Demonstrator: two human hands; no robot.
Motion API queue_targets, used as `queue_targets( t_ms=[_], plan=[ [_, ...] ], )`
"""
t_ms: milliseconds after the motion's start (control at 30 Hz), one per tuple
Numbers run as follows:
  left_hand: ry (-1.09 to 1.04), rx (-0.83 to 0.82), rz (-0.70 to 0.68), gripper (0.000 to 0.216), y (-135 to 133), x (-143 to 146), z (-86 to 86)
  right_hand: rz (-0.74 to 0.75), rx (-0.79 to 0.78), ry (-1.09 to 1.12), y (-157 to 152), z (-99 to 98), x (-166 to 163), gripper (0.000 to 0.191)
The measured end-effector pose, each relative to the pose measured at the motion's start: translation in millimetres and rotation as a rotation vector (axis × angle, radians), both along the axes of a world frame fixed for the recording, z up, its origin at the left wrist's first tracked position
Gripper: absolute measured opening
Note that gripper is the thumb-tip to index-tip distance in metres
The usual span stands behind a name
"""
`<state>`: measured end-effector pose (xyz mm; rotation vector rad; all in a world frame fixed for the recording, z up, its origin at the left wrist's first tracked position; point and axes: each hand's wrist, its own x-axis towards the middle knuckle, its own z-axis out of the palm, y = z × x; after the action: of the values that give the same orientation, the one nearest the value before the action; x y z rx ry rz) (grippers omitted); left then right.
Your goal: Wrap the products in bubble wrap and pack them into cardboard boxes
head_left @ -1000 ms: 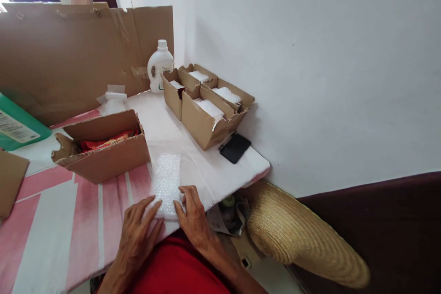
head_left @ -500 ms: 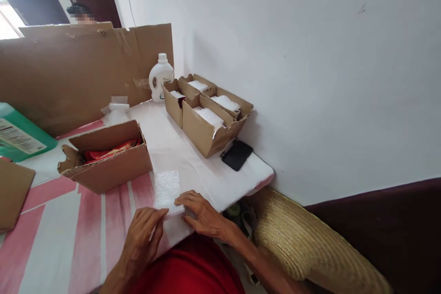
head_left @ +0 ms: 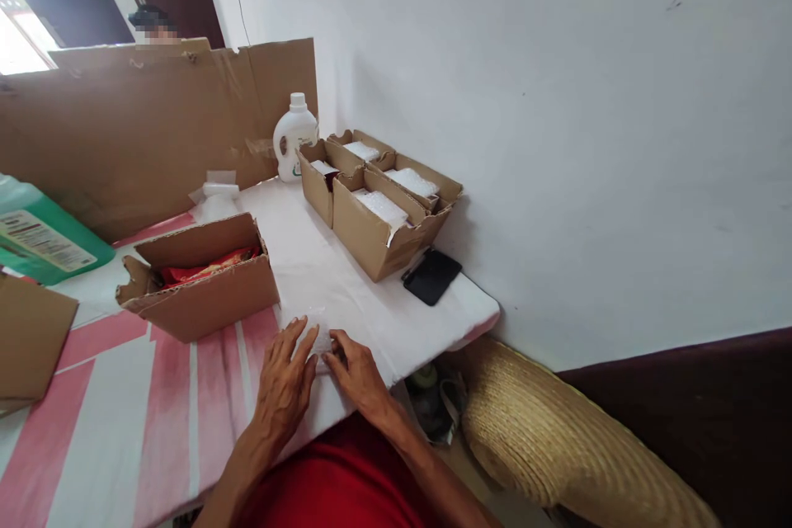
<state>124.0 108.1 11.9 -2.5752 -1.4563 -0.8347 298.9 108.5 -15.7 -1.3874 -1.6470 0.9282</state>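
Observation:
A small piece of clear bubble wrap (head_left: 319,333) lies at the table's near edge, partly covered by my fingers. My left hand (head_left: 285,375) grips its left side, with the thumb at the near edge and the fingers reaching over it. My right hand (head_left: 355,371) pinches the right side between thumb and bent fingers. Whether something lies inside the wrap cannot be made out. Just beyond my left hand stands a cardboard box (head_left: 210,307) with red packets (head_left: 207,266) inside.
Several joined cardboard boxes (head_left: 359,241) hold bubble-wrapped items, with a black flat case (head_left: 431,276) beside them. Behind stand a white jug (head_left: 297,136) and a cardboard partition (head_left: 154,132). A green liquid bottle (head_left: 53,235) is left; a woven straw item (head_left: 525,421) is below right.
My left hand has moved forward and right onto the bubble wrap. The wrap's far part has come toward me and looks folded over. My right hand has stayed close by its right side.

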Motion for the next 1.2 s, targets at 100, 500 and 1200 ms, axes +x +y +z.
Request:
queue_targets(
  t_ms=[100,500,1200],
  plan=[
    [0.090,-0.056,0.084,0.055,4,5,-32.6,-0.083,0.072,-0.011,4,7.6,3,0.038],
    [0.135,-0.010,0.109,0.064,0,5,-53.9,0.304,-0.172,-0.545,101,69.0,-21,0.012],
    [-0.967,-0.366,0.300,0.052,17,-84,146.7,0.665,-0.074,0.528,101,214.0,-37,0.030]
  ],
)
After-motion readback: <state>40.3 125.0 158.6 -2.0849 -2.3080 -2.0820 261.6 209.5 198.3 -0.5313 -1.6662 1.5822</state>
